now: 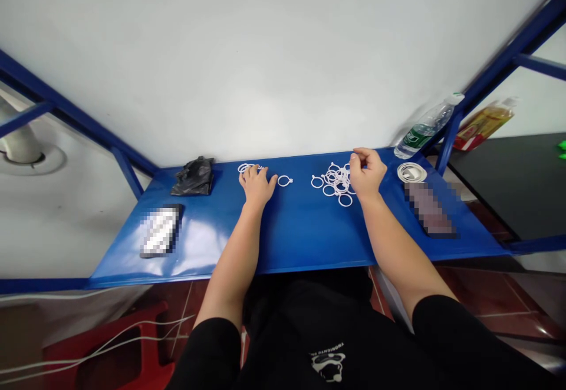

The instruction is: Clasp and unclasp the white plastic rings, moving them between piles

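Observation:
My left hand (257,185) lies over a small group of white plastic rings (242,168), its fingers spread and pointing down at the blue surface. The rings under its fingertips are partly covered. Just right of its thumb lies a single white ring (290,181) with a small tab. Further right is a loose pile of similar white rings (339,182), some overlapping. My right hand (368,172) is at the right edge of this pile, fingers curled toward the thumb. Whatever it may hold is hidden by the hand.
The blue-covered table (300,237) backs onto a white wall. On the left are a crumpled black bag (194,177) and a pixelated phone-like object (161,231). On the right are a water bottle (427,128), a coiled white strip (411,172) and another blurred dark object (428,210). Blue bars flank both sides.

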Demonstrator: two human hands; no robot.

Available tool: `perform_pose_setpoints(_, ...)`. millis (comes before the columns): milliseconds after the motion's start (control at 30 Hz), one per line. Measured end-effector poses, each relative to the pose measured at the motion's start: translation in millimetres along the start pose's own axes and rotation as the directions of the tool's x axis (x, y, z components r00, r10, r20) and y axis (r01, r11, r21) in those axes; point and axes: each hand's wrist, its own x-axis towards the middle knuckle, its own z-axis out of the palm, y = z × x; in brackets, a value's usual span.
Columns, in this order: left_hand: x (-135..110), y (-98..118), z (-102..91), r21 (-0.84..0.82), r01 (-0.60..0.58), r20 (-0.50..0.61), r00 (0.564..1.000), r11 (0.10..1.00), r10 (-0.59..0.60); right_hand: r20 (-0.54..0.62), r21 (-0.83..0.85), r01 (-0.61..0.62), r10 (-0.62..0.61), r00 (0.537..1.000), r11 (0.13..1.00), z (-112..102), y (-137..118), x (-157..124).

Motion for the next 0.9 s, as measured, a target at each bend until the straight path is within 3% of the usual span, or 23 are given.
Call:
perform_pose_setpoints(100,0.0,-4.7,-1.7,0.044,0.054,0.030,0.998,0.998,-0.055,0.044,0.026,0.034,-0.035,0.998,0.999,1.4,-4.4,-4.6)
perform_pose_setpoints(267,1.6,-7.8,-2.9,0.090,0.123,0.100,0.986,0.988,-0.132,0.225,0.086,0.005,-0.025,0.974,0.996,7.0,-10.3,-14.4)
perform_pose_setpoints(367,3.9,-4.2,-4.0,0.044,0.105,0.040,0.993,0.993,-0.107,0.348,0.108,-0.026,-0.014,0.937,0.994,11.8,-13.8,-20.7)
perform_pose_setpoints(433,4.7,3.1,-5.2,-0.049,0.017,-0.038,0.999,0.999,-0.019,0.445,0.122,-0.038,-0.020,0.895,0.992,15.1,-17.1,-25.8)
perform_pose_setpoints(500,3.4,14.8,-7.0,-0.163,-0.156,-0.103,0.985,0.974,0.141,0.532,0.137,-0.044,-0.036,0.846,0.990,18.0,-20.3,-30.9)
perform_pose_setpoints(567,-0.6,29.5,-9.4,-0.254,-0.356,-0.139,0.934,0.900,0.330,0.575,0.149,-0.050,-0.045,0.817,0.988,20.3,-22.4,-34.6)
perform_pose_setpoints(667,-9.8,50.1,-12.7,-0.315,-0.535,-0.188,0.845,0.784,0.501,0.561,0.173,-0.055,-0.053,0.826,0.983,22.2,-22.4,-36.4)
perform_pose_setpoints(767,-16.6,61.4,-13.5,-0.335,-0.617,-0.211,0.786,0.712,0.581,0.530,0.210,-0.003,-0.111,0.840,0.978,22.9,-21.4,-35.9)
perform_pose_setpoints(900,-19.0,63.3,-12.0,-0.347,-0.613,-0.166,0.785,0.710,0.596,0.528,0.220,0.054,-0.165,0.833,0.974,24.5,-21.7,-37.7)
